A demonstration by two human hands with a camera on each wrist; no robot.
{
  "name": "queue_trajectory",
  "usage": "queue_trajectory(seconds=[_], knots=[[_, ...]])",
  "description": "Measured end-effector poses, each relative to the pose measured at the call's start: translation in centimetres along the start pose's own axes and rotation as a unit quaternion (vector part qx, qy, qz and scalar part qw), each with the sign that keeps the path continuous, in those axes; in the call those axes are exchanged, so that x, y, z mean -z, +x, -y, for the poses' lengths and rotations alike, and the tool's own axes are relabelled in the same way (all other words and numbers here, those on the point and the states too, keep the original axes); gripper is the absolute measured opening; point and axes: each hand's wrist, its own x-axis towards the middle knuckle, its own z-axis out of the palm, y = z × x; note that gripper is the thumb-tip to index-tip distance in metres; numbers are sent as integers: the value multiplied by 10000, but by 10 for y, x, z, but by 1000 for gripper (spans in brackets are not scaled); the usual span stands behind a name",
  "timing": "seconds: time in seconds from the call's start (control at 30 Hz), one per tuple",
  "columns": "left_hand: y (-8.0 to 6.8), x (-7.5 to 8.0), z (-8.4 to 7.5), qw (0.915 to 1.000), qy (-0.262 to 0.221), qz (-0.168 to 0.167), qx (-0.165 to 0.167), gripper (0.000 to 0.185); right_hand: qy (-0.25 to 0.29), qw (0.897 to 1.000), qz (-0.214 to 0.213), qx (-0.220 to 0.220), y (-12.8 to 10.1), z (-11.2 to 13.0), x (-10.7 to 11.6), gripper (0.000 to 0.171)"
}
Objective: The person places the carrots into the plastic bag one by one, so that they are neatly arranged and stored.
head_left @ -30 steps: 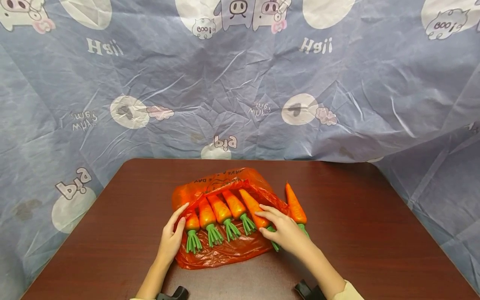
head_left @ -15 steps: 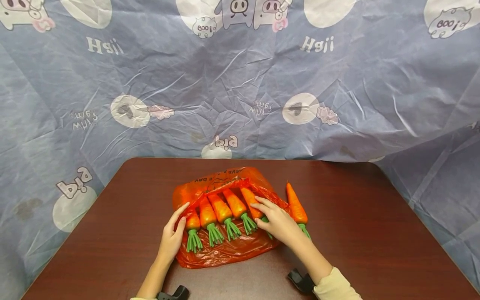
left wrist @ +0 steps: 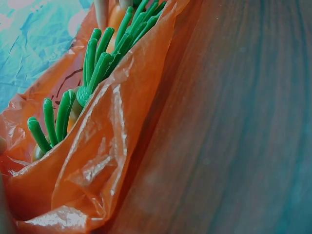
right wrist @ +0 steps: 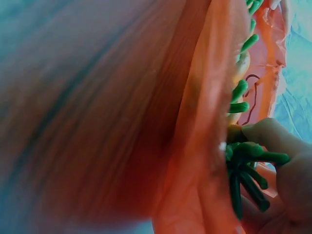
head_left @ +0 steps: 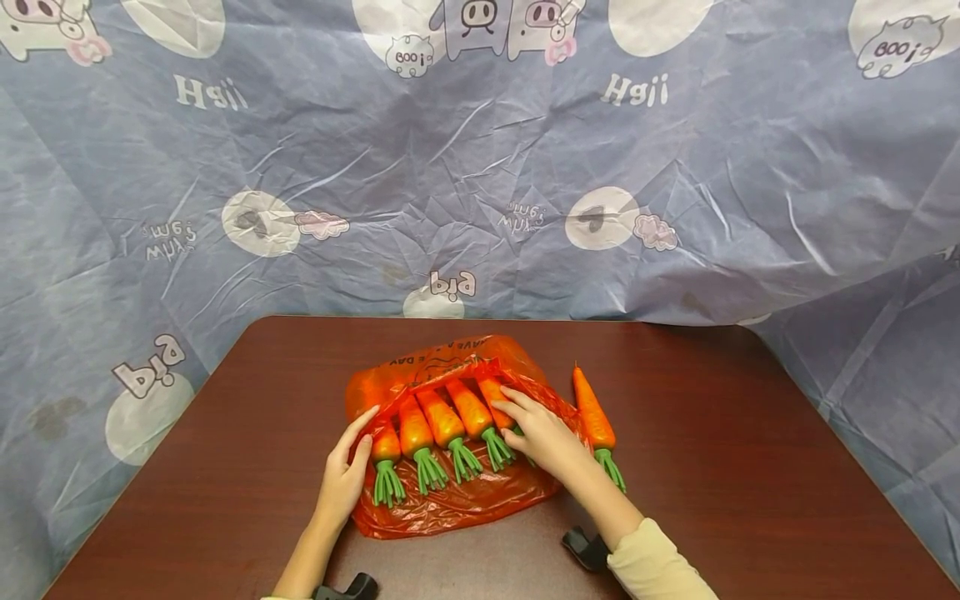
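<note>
An orange-red plastic bag (head_left: 450, 521) lies on the table with its mouth toward me. In it several carrots sit side by side, their green tops (head_left: 430, 471) pointing my way. My left hand (head_left: 342, 475) holds the bag's left edge between fingers and thumb. My right hand (head_left: 551, 437) grips the rightmost carrot (head_left: 495, 398) in the mouth; the palm partly hides it. In the right wrist view this carrot's green stalks (right wrist: 246, 170) show beside the thumb. Outside the bag, to the right, lies one more carrot (head_left: 594, 412).
The dark brown table (head_left: 750, 467) extends on both sides of the bag. Behind it hangs a wrinkled blue-grey cloth (head_left: 450, 183) with cartoon prints. Black wrist straps (head_left: 585, 548) show near the table's front edge.
My right hand has moved left and away from me, pushing the rightmost carrot deeper into the bag. The left hand and the carrot outside have stayed put.
</note>
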Motion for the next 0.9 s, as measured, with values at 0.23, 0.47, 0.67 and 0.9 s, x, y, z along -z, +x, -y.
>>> queue_trajectory(seconds=[0.23,0.47,0.67,0.9], knots=[[0,1,-2,9998,156,85,29,36,-111,9999,-30,7,10,-3,-6,39],[1,1,-8,9996,88,62,243,35,-255,9994,198,-157,16,-3,-9,41],[0,-1,-5,9997,77,0,237,36,-576,9977,341,-90,17,-2,-14,40],[0,-1,-1,9997,43,7,222,37,-906,9951,327,-214,16,2,-17,43]])
